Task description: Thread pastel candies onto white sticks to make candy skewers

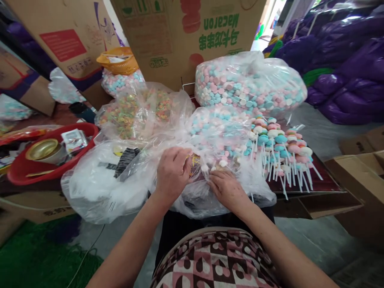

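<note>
My left hand point(172, 171) is closed, its thumb and fingers at a small clear wrapper with yellow print point(195, 162). My right hand point(227, 189) lies just to the right, fingers curled together over clear plastic; whatever is between them is hidden. Near its fingertips sits a white marshmallow point(223, 163). Behind both hands an open plastic bag point(219, 126) holds pink, blue and white marshmallows. To the right, marshmallow skewers on white sticks point(280, 146) lie in a pile. Left of my hands, a plastic bag point(90, 190) contains white material and a dark striped bundle point(126, 161).
A large bag of marshmallows point(249, 86) and a bag of colourful small candies point(135, 110) stand behind. At left is a red basin point(18, 172) with a gold bowl point(43, 149). A cardboard box point(168, 40) rises at the back; an open carton point(360, 172) is at right.
</note>
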Available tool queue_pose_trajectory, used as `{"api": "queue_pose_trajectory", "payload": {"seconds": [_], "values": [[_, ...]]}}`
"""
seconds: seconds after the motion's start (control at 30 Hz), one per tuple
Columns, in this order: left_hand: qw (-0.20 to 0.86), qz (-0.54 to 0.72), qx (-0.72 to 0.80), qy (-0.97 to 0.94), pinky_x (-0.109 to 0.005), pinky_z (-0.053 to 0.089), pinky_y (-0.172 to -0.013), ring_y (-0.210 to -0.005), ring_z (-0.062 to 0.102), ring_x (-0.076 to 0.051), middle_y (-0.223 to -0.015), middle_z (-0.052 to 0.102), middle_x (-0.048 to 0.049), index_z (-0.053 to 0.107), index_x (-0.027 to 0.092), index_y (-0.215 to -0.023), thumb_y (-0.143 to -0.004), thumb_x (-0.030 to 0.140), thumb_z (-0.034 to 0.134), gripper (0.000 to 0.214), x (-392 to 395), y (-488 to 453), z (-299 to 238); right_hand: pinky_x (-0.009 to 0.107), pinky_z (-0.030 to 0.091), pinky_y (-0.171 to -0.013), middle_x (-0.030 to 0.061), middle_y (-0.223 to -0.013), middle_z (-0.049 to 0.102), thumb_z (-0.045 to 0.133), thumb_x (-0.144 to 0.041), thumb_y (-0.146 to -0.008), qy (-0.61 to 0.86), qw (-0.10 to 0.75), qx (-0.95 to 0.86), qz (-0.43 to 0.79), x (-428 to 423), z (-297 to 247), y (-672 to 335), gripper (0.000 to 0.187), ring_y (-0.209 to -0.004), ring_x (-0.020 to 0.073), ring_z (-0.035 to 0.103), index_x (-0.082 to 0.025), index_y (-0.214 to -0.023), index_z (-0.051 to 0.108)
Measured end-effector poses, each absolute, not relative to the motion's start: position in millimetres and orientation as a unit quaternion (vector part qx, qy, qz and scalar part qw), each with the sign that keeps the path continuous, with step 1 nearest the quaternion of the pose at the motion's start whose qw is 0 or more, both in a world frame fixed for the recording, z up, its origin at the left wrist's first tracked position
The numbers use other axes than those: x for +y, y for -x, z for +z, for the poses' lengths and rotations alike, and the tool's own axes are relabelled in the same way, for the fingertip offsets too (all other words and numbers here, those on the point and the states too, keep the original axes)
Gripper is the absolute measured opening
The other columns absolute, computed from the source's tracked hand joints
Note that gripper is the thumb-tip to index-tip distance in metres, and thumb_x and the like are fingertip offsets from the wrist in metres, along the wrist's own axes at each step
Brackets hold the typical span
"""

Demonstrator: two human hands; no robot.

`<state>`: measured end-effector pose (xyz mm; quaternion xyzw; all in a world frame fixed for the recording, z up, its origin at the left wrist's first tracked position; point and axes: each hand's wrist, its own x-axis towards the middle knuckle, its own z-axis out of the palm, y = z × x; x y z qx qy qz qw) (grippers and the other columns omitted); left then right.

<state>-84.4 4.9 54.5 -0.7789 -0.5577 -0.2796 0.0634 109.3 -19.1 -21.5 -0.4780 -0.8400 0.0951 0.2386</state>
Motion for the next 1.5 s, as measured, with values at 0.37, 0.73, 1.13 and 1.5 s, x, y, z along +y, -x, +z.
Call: {"api": "queue_pose_trajectory", "payload": {"seconds": [0.37,0.73,1.13,1.5], "values": [[0.009,-0.143,-0.483,0.864,-0.046,0.033,-0.110,-0.115,0.054,-0.023,-0.117,0.068,-0.0051,0.070,0.022,-0.102,-0.092,0.022,0.048,0.024,35.8,72.8,-0.5,0.048,0.049,-0.099,0.0214,-0.127,0.064,0.049,-0.026,-0.093,0.495,0.347,-0.790,0.097,-10.1,-31.2,-118.4,0.041,-0.121,0.0298,0.058,-0.009,-0.129,0.056],[0.078,-0.146,-0.529,0.832,-0.049,0.030,-0.114,-0.130,0.046,-0.027,-0.132,0.060,-0.0085,0.064,0.021,-0.120,-0.089,0.015,0.047,0.036,32.6,119.5,13.0,0.052,0.043,-0.105,0.0159,-0.136,0.060,0.049,-0.014,-0.088,0.458,0.269,-0.846,0.045,25.2,-10.5,-83.1,0.036,-0.128,0.0328,0.052,-0.010,-0.120,0.065],[0.127,-0.258,-0.511,0.810,-0.047,0.034,-0.113,-0.138,0.038,-0.029,-0.142,0.050,-0.0124,0.056,0.016,-0.129,-0.092,0.022,0.049,0.038,-7.8,126.3,12.3,0.032,0.052,-0.087,0.0091,-0.102,0.074,0.045,-0.009,-0.088,0.412,0.293,-0.859,0.084,7.1,10.5,-66.9,0.031,-0.097,0.0214,0.068,-0.017,-0.101,0.072],[0.040,-0.122,-0.628,0.768,-0.042,0.045,-0.088,-0.098,0.055,-0.027,-0.097,0.062,-0.0112,0.063,0.016,-0.105,-0.092,0.042,0.048,0.033,-59.2,126.0,-4.9,0.034,0.044,-0.086,0.0145,-0.103,0.073,0.047,-0.028,-0.094,0.462,0.063,-0.881,0.087,17.8,0.4,-24.3,0.029,-0.099,0.0278,0.064,-0.014,-0.100,0.072]]}}
